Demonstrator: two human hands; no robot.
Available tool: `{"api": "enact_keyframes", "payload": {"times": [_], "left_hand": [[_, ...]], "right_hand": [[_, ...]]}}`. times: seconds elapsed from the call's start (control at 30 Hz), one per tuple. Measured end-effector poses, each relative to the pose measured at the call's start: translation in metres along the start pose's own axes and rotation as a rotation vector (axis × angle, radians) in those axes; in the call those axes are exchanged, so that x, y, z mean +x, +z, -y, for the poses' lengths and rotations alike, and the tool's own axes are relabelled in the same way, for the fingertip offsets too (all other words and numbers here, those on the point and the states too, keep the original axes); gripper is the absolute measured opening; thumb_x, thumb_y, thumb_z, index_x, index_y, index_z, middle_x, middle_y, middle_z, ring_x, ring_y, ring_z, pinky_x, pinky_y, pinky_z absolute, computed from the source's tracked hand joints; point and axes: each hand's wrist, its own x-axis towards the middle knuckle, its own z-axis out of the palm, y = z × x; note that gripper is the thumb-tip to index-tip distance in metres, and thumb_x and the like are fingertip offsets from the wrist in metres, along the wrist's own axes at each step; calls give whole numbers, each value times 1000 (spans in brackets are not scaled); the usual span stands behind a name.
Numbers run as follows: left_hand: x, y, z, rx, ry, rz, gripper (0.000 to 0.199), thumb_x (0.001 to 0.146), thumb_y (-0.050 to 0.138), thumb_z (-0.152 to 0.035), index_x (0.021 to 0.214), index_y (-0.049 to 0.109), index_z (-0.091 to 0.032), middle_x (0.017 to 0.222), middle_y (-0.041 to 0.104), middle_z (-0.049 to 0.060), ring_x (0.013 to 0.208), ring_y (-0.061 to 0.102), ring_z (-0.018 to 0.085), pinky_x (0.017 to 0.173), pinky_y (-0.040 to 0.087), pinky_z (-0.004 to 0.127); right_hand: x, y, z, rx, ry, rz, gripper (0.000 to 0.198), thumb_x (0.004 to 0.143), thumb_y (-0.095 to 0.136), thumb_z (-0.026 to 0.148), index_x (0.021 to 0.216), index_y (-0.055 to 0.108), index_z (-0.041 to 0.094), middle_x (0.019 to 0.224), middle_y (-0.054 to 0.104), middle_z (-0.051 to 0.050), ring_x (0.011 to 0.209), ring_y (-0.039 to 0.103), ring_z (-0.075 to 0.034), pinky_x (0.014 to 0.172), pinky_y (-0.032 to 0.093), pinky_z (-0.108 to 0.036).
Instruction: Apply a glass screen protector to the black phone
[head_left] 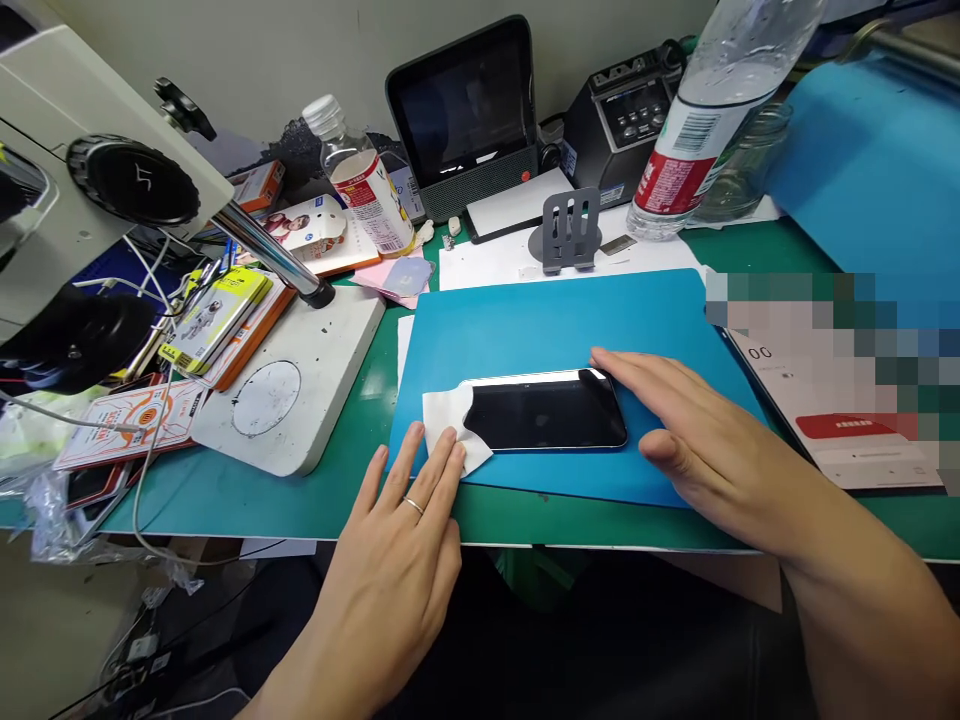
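Observation:
A smartphone point(551, 415) with a dark screen lies flat on the blue mat point(555, 315), its long side running left to right. Over its left end is a white wipe point(450, 412). My left hand point(409, 560), a ring on one finger, has its fingers stretched out, with the tips on the wipe's lower edge. At the phone's right end is my right hand point(697, 445), fingers extended and thumb apart. Its fingertips are at the upper right corner of the phone; whether they touch it I cannot tell.
Left of the mat stands a microscope base point(330, 400) with a metal post point(274, 245), beside stacked boxes point(217, 320). Behind are a grey phone stand point(571, 230), a drink bottle point(371, 195), a smart display point(465, 110) and a large water bottle point(694, 140). A lit tablet point(832, 400) lies right.

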Motion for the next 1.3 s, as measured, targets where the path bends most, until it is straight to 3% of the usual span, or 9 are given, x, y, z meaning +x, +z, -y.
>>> {"api": "enact_keyframes", "payload": {"times": [0.2, 0.47, 0.57, 0.7, 0.9, 1.03, 1.3], "left_hand": [[-3, 3, 10, -93, -40, 63, 65, 109, 38, -24, 168, 13, -14, 175, 17, 5, 164, 6, 29, 127, 31, 55], [3, 3, 22, -185, -52, -24, 57, 106, 37, -18, 162, 31, -11, 172, 30, 8, 164, 10, 26, 131, 24, 51], [15, 6, 17, -203, 11, -17, 60, 106, 39, -21, 163, 29, -7, 174, 24, 12, 163, 10, 29, 130, 26, 51], [32, 4, 4, -208, 73, 0, 58, 106, 39, -23, 162, 33, -10, 174, 21, 9, 163, 8, 31, 130, 26, 54], [49, 1, -23, -240, 165, 7, 58, 108, 35, -29, 164, 31, -15, 174, 21, 5, 162, 14, 26, 132, 22, 45], [61, 3, -35, -253, 192, -10, 58, 108, 35, -30, 164, 31, -13, 174, 21, 5, 162, 13, 25, 132, 19, 44], [43, 1, -21, -202, 133, -16, 60, 103, 39, -21, 162, 33, -11, 172, 26, 8, 160, 23, 25, 128, 32, 45]], "right_hand": [[-2, 3, -6, 14, -11, -1, 77, 97, 26, 76, 164, 32, 39, 162, 50, -6, 146, 49, -41, 116, 46, -63], [0, 3, -6, 23, -31, -8, 75, 97, 28, 74, 163, 34, 40, 160, 53, -5, 141, 53, -46, 111, 48, -69], [0, 3, -7, 21, -31, -8, 74, 97, 29, 74, 164, 33, 41, 161, 52, -4, 143, 51, -44, 112, 47, -68], [-1, 3, -5, 18, -26, 0, 77, 98, 26, 74, 164, 32, 37, 163, 49, -6, 147, 46, -40, 118, 43, -65], [0, 0, 1, -2, -60, -10, 83, 98, 23, 74, 162, 39, 24, 159, 53, -14, 146, 49, -38, 117, 45, -59], [1, -1, 2, 15, -92, -31, 87, 97, 20, 77, 162, 40, 23, 157, 55, -15, 144, 52, -38, 116, 46, -59], [0, -3, 6, 46, -39, -39, 90, 95, 19, 78, 161, 42, 21, 160, 52, -14, 147, 47, -37, 119, 43, -57]]}}
